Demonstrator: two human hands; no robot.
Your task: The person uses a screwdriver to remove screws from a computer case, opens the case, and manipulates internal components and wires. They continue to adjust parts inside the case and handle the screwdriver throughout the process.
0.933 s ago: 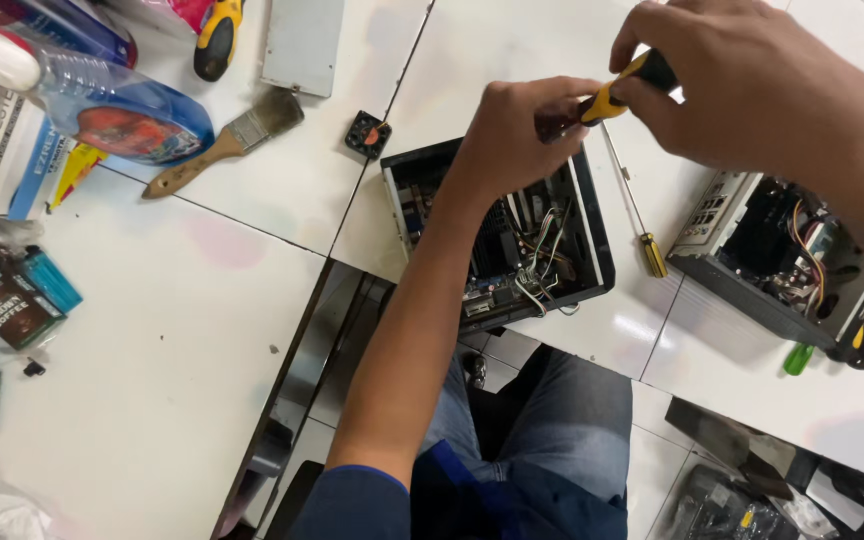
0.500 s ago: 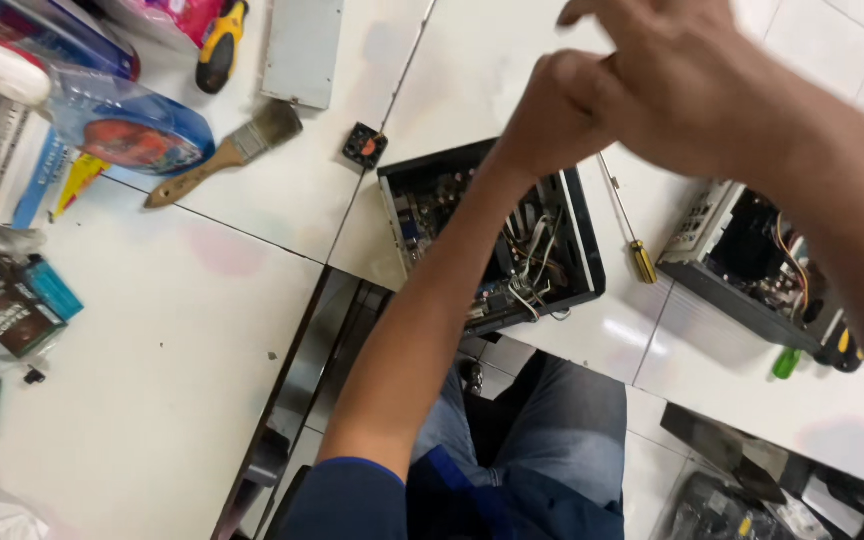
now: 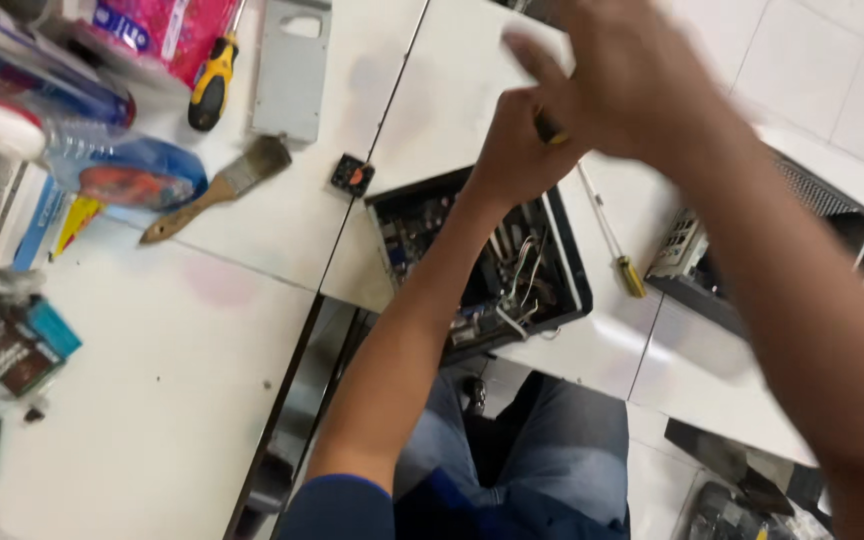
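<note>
Now both your hands, left hand (image 3: 517, 150) and blurred right hand (image 3: 642, 85), grip a dark-and-yellow screwdriver handle (image 3: 549, 128) above the open black metal computer case (image 3: 482, 260) on the white worktop (image 3: 152, 380).

your right hand (image 3: 642, 85) is smeared by motion blur, so its fingers cannot be told apart, and it covers most of the tool your left hand (image 3: 517, 150) grips; only a dark and yellow bit shows at 12 o'clock. your left forearm hides the middle of the open computer case (image 3: 562, 270). your right arm hides part of the second case (image 3: 832, 220) at 3 o'clock. the pink packet (image 3: 167, 30) at 11 o'clock is cut by the top edge.
</note>
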